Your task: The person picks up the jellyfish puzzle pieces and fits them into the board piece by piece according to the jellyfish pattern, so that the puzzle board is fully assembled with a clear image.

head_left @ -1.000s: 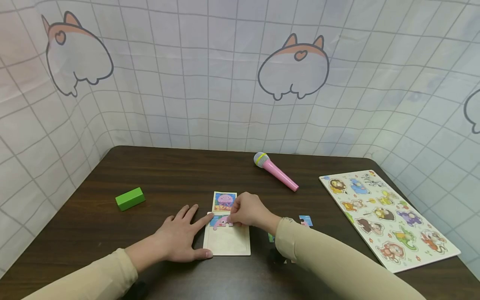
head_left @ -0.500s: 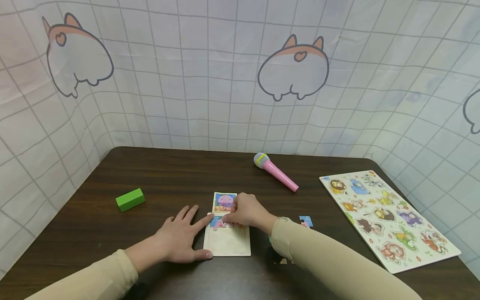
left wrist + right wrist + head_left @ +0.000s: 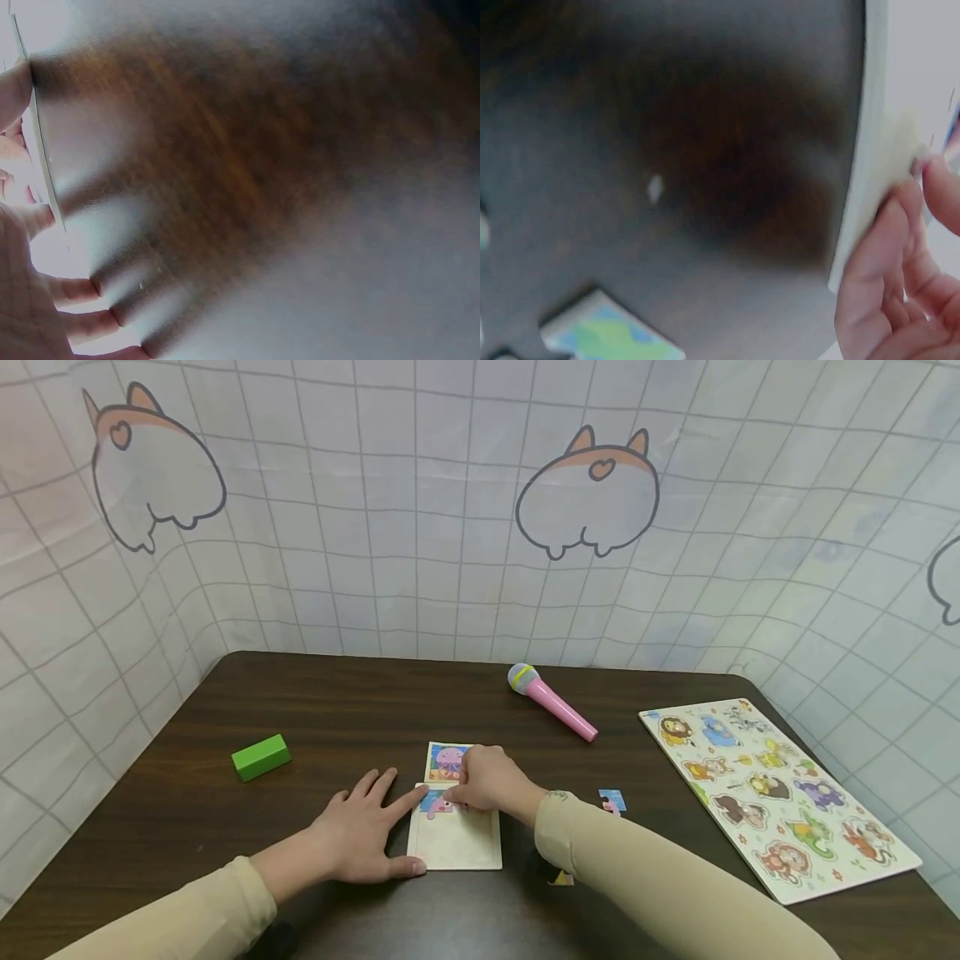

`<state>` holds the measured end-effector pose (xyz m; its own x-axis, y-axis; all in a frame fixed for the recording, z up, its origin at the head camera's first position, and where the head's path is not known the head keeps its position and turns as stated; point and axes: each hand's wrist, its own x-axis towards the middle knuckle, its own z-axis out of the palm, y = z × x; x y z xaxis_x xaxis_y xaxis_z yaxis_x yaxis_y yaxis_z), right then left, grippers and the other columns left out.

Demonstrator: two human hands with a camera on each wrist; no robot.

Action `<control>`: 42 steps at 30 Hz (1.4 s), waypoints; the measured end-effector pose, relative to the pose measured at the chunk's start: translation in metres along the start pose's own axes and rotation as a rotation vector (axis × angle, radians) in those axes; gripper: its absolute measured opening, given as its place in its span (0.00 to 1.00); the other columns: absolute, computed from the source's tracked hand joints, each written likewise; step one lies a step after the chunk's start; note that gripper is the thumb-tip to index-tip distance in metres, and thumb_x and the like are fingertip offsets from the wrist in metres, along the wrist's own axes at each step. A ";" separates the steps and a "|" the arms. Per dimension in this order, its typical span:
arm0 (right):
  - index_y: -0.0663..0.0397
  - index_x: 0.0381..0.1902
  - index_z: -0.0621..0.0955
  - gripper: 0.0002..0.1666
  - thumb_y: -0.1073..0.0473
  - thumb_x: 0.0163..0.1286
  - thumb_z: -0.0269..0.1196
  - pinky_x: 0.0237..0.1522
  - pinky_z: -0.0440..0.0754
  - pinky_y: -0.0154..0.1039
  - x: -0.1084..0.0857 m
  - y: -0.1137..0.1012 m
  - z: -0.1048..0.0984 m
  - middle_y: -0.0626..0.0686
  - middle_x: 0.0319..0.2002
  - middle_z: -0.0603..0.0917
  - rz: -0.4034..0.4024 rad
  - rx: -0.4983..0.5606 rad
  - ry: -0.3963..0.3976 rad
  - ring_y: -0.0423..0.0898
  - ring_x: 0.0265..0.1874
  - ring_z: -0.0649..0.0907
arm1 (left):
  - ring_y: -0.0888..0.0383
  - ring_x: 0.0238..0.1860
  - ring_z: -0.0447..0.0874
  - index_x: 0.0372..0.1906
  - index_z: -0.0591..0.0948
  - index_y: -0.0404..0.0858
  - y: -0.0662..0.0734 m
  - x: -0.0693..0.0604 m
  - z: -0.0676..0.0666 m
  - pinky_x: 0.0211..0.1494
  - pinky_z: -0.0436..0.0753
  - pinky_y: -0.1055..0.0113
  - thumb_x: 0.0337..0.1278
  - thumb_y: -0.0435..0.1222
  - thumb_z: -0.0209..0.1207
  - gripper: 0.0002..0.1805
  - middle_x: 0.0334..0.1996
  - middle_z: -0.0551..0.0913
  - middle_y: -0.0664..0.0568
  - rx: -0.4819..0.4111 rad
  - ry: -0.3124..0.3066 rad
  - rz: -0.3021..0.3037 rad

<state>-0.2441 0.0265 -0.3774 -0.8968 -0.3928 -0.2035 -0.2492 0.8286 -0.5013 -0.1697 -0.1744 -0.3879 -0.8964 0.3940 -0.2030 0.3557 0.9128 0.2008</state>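
Observation:
A pale puzzle tray (image 3: 454,847) lies on the dark table, with a joined blue-and-pink puzzle piece (image 3: 433,803) in its upper left. My left hand (image 3: 352,839) rests spread out, index fingertip and thumb at the tray's left edge. Over the tray's upper right, my right hand (image 3: 497,783) pinches a small puzzle piece (image 3: 919,163) between thumb and index finger; most of that piece is hidden by the fingers. Just behind the tray sits a picture card (image 3: 446,762) of a pink jellyfish, partly covered by the right hand.
Loose puzzle pieces lie near the right forearm, one blue and pink (image 3: 612,802), another yellowish (image 3: 562,878). A toy microphone (image 3: 555,703) lies behind, a green block (image 3: 260,758) at left, and an animal puzzle board (image 3: 776,797) at right.
My right hand has shifted slightly left over the tray's upper part, its sleeve moving along and uncovering more of the yellowish piece. The left hand stays put.

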 end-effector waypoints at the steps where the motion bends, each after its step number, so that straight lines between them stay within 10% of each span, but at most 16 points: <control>1: 0.53 0.16 0.80 0.20 0.54 0.64 0.75 0.16 0.67 0.29 0.000 0.000 -0.001 0.45 0.10 0.75 0.003 0.002 -0.007 0.38 0.12 0.73 | 0.29 0.77 0.57 0.80 0.61 0.52 0.000 0.000 -0.001 0.65 0.67 0.27 0.52 0.71 0.61 0.54 0.78 0.58 0.32 0.001 0.000 0.000; 22: 0.59 0.38 0.85 0.03 0.64 0.70 0.67 0.37 0.87 0.38 -0.025 0.024 -0.037 0.52 0.31 0.85 -0.071 0.233 -0.060 0.43 0.29 0.85 | 0.29 0.77 0.57 0.80 0.62 0.53 0.000 0.000 0.001 0.65 0.66 0.26 0.50 0.71 0.62 0.54 0.78 0.59 0.32 -0.016 -0.011 -0.021; 31: 0.60 0.44 0.85 0.09 0.61 0.69 0.69 0.42 0.82 0.40 -0.058 0.094 -0.079 0.51 0.38 0.87 -0.056 0.160 0.111 0.44 0.37 0.83 | 0.29 0.76 0.57 0.80 0.62 0.52 0.001 0.001 -0.002 0.65 0.67 0.27 0.50 0.71 0.62 0.54 0.78 0.59 0.32 -0.006 0.000 -0.005; 42: 0.63 0.45 0.84 0.12 0.62 0.66 0.71 0.42 0.84 0.44 -0.086 0.166 -0.090 0.53 0.38 0.87 0.051 0.080 0.092 0.45 0.36 0.82 | 0.28 0.76 0.57 0.80 0.62 0.52 0.001 0.000 0.000 0.65 0.67 0.26 0.50 0.71 0.62 0.54 0.78 0.59 0.32 -0.009 -0.001 0.000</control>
<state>-0.2409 0.2340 -0.3675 -0.9382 -0.3097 -0.1543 -0.1759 0.8109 -0.5582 -0.1700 -0.1738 -0.3874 -0.8962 0.3937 -0.2045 0.3529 0.9120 0.2091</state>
